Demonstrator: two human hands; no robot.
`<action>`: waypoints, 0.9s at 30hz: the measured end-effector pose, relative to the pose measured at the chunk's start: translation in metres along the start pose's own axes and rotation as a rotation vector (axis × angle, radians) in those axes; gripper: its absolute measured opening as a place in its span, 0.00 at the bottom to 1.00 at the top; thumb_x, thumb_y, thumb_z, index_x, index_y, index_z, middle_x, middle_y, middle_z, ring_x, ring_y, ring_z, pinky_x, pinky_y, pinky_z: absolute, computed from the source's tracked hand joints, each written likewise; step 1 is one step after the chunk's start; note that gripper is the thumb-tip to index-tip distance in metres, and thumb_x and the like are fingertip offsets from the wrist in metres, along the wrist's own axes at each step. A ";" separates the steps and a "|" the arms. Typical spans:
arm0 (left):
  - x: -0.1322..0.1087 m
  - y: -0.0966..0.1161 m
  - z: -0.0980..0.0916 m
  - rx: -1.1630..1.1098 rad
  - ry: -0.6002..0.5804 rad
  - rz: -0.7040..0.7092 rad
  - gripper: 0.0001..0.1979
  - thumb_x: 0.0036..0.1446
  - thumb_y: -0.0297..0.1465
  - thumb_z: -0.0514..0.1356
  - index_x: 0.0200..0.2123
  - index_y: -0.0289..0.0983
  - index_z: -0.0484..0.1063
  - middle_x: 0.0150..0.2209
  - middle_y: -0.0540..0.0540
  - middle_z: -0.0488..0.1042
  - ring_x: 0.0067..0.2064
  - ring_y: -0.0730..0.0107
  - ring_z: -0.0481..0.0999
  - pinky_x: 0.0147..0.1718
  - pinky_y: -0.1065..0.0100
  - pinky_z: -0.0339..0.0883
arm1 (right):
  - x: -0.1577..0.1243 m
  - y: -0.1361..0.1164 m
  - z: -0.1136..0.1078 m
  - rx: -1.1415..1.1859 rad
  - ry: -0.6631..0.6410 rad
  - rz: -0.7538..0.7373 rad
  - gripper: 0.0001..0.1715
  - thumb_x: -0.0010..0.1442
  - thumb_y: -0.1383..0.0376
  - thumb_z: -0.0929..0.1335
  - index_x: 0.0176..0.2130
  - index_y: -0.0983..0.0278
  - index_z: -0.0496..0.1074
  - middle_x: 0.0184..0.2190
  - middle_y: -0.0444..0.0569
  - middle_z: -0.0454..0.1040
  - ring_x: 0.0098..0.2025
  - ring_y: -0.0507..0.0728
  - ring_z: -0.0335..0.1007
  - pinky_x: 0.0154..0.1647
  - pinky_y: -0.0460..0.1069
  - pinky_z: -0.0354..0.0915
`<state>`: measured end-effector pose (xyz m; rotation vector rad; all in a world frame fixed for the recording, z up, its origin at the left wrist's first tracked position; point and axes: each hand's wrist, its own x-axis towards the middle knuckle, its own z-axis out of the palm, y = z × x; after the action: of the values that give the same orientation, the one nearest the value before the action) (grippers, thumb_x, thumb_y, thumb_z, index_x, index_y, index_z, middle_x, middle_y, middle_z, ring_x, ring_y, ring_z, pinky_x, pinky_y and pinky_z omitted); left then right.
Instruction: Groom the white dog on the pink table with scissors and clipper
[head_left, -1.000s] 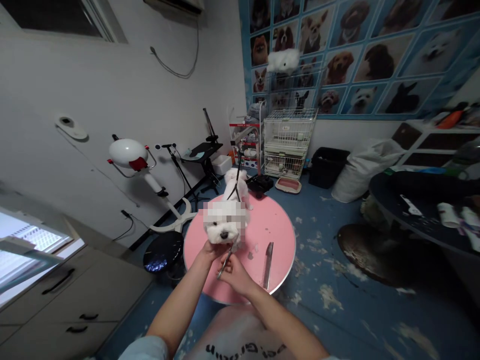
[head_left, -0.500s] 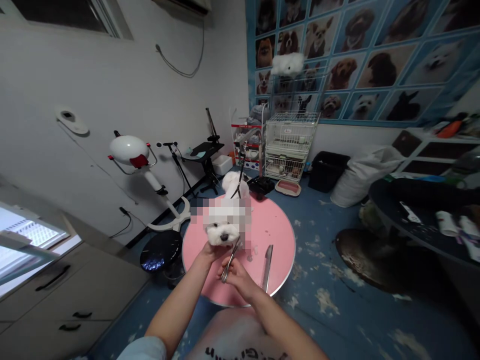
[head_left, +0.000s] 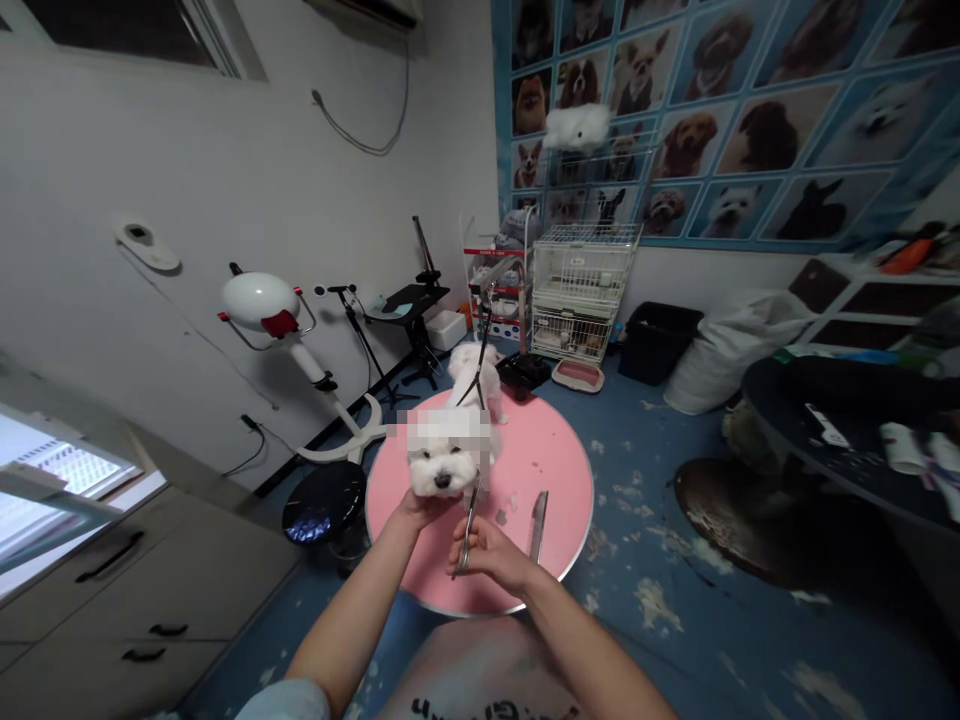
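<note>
Above the left hand [head_left: 424, 508], partly hidden by fur, the white dog [head_left: 427, 480] is held under its chin on the pink worktop [head_left: 540, 450], its upper head pixelated; by the right hand [head_left: 491, 553], scissors [head_left: 470, 520] are gripped, their tips unclear.

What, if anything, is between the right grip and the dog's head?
Only the scissors held in the right grip, pointing up at the side of the dog's muzzle. Nothing else visible blocks that line. The left grip is under the chin; the comb lies off to the right.
</note>
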<state>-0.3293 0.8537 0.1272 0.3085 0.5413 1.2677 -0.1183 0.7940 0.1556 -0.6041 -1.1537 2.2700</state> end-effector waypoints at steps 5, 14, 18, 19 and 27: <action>0.001 0.000 -0.001 0.012 0.003 0.003 0.17 0.36 0.24 0.76 0.31 0.35 0.77 0.33 0.46 0.82 0.34 0.58 0.82 0.39 0.57 0.80 | 0.002 -0.006 -0.009 -0.078 -0.015 0.036 0.34 0.40 0.58 0.82 0.41 0.62 0.65 0.29 0.39 0.75 0.32 0.53 0.77 0.41 0.52 0.69; 0.004 -0.001 -0.005 0.049 -0.062 -0.012 0.14 0.41 0.25 0.74 0.33 0.34 0.76 0.35 0.44 0.82 0.36 0.59 0.82 0.39 0.60 0.79 | 0.001 -0.018 -0.018 -0.117 -0.025 0.023 0.31 0.43 0.60 0.81 0.40 0.62 0.65 0.29 0.38 0.74 0.30 0.52 0.75 0.38 0.50 0.67; 0.007 -0.004 -0.010 0.035 -0.078 0.021 0.14 0.40 0.27 0.75 0.32 0.35 0.76 0.34 0.45 0.81 0.35 0.59 0.82 0.39 0.59 0.79 | 0.003 -0.017 -0.022 -0.163 -0.051 -0.012 0.32 0.43 0.59 0.82 0.41 0.61 0.66 0.33 0.41 0.75 0.35 0.51 0.74 0.43 0.51 0.67; 0.008 -0.004 -0.010 0.032 -0.077 0.023 0.15 0.40 0.27 0.75 0.31 0.35 0.76 0.33 0.44 0.81 0.33 0.60 0.81 0.38 0.59 0.79 | 0.004 -0.016 -0.022 -0.175 -0.051 -0.020 0.32 0.43 0.58 0.82 0.41 0.61 0.66 0.32 0.40 0.74 0.35 0.51 0.73 0.43 0.51 0.67; 0.009 -0.005 -0.012 0.032 -0.123 0.015 0.19 0.39 0.26 0.77 0.36 0.32 0.79 0.35 0.40 0.81 0.36 0.57 0.82 0.40 0.58 0.79 | 0.010 -0.020 -0.028 -0.231 -0.040 -0.038 0.33 0.43 0.59 0.82 0.42 0.61 0.66 0.37 0.41 0.72 0.38 0.51 0.72 0.43 0.50 0.67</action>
<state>-0.3298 0.8602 0.1122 0.4157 0.4554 1.2467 -0.1043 0.8267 0.1560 -0.6200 -1.4482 2.1417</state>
